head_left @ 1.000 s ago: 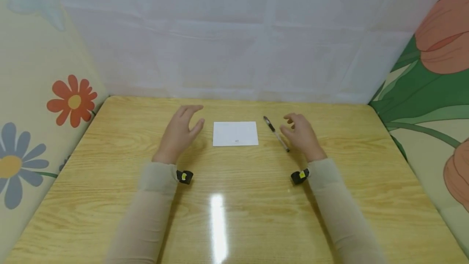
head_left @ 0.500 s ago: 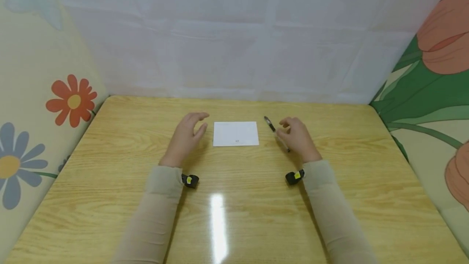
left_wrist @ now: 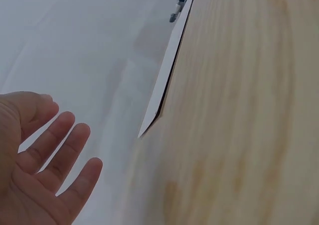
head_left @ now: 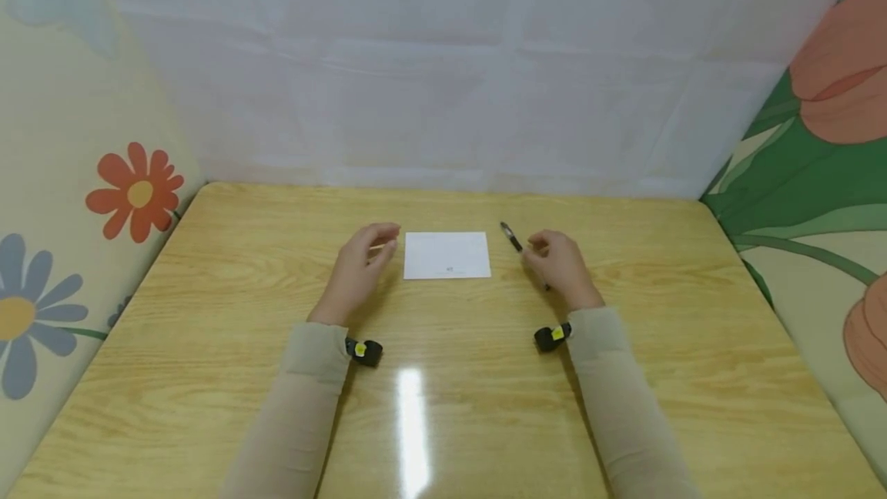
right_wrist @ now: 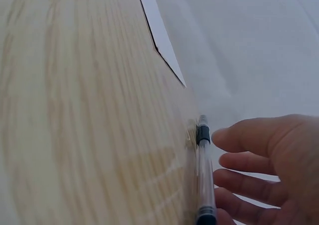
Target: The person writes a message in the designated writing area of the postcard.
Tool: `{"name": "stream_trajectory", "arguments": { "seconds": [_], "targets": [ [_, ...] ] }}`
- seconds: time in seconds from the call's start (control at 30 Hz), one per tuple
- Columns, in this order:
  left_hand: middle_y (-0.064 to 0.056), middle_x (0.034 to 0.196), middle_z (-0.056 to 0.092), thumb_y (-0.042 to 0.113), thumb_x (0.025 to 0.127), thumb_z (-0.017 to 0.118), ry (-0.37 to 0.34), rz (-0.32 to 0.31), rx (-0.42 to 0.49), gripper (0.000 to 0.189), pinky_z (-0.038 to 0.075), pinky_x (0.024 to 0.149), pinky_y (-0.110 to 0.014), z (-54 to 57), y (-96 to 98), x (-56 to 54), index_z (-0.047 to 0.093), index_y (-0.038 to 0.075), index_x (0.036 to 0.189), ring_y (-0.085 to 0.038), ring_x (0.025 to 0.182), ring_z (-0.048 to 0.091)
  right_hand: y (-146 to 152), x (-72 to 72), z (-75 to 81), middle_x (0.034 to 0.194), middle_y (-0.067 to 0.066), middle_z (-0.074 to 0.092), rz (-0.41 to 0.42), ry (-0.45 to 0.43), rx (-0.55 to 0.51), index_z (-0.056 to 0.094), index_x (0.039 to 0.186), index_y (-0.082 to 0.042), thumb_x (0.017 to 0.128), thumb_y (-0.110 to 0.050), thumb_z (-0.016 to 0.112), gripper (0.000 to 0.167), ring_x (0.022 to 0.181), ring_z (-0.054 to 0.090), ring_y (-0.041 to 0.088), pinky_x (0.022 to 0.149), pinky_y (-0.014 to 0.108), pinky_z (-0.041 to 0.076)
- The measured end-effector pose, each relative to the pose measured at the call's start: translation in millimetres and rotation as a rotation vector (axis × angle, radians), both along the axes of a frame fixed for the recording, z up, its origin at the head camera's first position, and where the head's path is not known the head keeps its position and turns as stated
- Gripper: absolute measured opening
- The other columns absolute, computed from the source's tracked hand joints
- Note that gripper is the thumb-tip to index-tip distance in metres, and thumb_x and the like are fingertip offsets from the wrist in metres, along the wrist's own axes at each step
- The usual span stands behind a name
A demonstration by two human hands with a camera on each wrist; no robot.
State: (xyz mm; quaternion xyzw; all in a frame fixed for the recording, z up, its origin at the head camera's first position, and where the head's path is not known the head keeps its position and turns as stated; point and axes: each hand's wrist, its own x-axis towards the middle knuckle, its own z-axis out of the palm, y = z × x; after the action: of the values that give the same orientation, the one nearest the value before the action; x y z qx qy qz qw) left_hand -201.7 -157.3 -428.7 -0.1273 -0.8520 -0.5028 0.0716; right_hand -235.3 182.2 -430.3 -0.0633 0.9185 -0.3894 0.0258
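A white rectangular sheet of paper [head_left: 446, 255] with a small printed mark lies flat in the middle of the table. To its right, a clear pen [head_left: 511, 237] with a black grip and black end rests at a slant. My left hand [head_left: 353, 268] hovers at the paper's left side, fingers spread and relaxed, holding nothing, as the left wrist view shows. Beside the pen is my right hand [head_left: 564, 272], fingers loosely bent and thumb near the pen's shaft. In the right wrist view the pen [right_wrist: 205, 170] lies alongside the fingertips, ungripped. The hand hides part of the pen in the head view.
The wood-grain table [head_left: 443, 329] ends at a white cloth backdrop [head_left: 416, 98]. Flower-patterned panels [head_left: 831, 199] stand along both sides. Each wrist wears a black strap-on camera [head_left: 552, 337].
Both hands have moved inward and slightly nearer the body, the left toward the paper and the right over toward the pen. The fingers have drawn in somewhat. Paper and pen stay put.
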Motion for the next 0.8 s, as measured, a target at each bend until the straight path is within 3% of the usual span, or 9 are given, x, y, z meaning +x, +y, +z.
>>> {"name": "stream_trajectory", "arguments": {
  "seconds": [0.5, 0.8],
  "targets": [
    [-0.014, 0.137, 0.06, 0.025, 0.107, 0.054, -0.15, -0.07, 0.099, 0.04, 0.042, 0.109, -0.048, -5.5, -1.2, 3.6, 0.055, 0.002, 0.139, -0.03, 0.125, 0.056, -6, 3.9, -4.5, 0.111, 0.022, 0.068, -0.069, -0.033, -0.052, 0.066, 0.12, 0.008, 0.093, -0.012, 0.068, 0.034, 0.107, 0.062, 0.037, 0.097, 0.049, 0.051],
    [-0.015, 0.132, 0.063, 0.026, 0.106, 0.056, -0.154, -0.083, 0.114, 0.039, 0.044, 0.106, -0.047, -11.5, -0.6, 1.9, 0.057, 0.002, 0.138, -0.03, 0.121, 0.058, -7, 3.3, -8.5, 0.103, 0.02, 0.069, -0.073, -0.004, -0.056, 0.069, 0.116, 0.007, 0.095, -0.01, 0.069, 0.027, 0.1, 0.064, 0.035, 0.094, 0.047, 0.051]
  ]
}}
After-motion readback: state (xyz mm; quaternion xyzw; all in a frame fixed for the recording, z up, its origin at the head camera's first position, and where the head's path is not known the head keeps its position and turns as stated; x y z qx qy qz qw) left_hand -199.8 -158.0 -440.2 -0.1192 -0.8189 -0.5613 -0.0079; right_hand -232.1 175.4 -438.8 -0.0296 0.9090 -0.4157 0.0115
